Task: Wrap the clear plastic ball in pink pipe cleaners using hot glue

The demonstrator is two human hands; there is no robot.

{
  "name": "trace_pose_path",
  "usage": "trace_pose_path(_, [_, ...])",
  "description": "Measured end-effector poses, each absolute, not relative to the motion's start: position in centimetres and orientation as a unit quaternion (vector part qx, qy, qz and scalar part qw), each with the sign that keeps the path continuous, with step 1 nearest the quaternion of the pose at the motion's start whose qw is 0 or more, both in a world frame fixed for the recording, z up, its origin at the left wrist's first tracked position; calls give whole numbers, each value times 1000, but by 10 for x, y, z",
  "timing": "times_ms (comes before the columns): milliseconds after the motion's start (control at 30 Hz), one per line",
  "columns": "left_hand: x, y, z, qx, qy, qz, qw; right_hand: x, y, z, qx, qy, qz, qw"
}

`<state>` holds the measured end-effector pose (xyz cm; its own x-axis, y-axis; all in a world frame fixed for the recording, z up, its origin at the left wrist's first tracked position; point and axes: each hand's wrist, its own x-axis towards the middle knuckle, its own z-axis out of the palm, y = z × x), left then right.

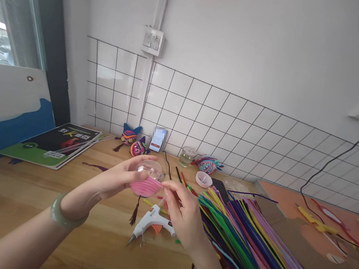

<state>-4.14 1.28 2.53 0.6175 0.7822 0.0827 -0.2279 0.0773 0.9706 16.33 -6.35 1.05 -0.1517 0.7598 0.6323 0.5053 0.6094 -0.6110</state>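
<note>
My left hand grips a clear round plastic piece, whose lower part is covered with rows of pink pipe cleaner. My right hand is at the right side of this piece, thumb and forefinger pinched on the end of the pink pipe cleaner. A dark tassel hangs below it. Under the hands, a white glue gun lies on the wooden table, its nozzle toward the lower left.
Many coloured pipe cleaners spread at the right. Behind stand a phone, a glass jar, a small pink bowl and colourful fuzzy ornaments. A book lies left, a yellow glue gun far right.
</note>
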Motion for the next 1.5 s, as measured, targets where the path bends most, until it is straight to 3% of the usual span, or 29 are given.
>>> trace_pose_path(600, [-22, 7, 13, 453, 177, 379, 787, 155, -67, 9, -469, -654, 260, 533])
trace_pose_path(1067, [-12, 3, 12, 372, 150, 376, 835, 151, -64, 4, -476, -626, 265, 558])
trace_pose_path(1300, [-10, -2, 18, 343, 167, 382, 842, 153, -64, 1, -480, -643, 207, 560])
trace_pose_path(1500, [-8, -4, 23, 303, 190, 379, 853, 154, -63, -1, -431, -709, 33, 558])
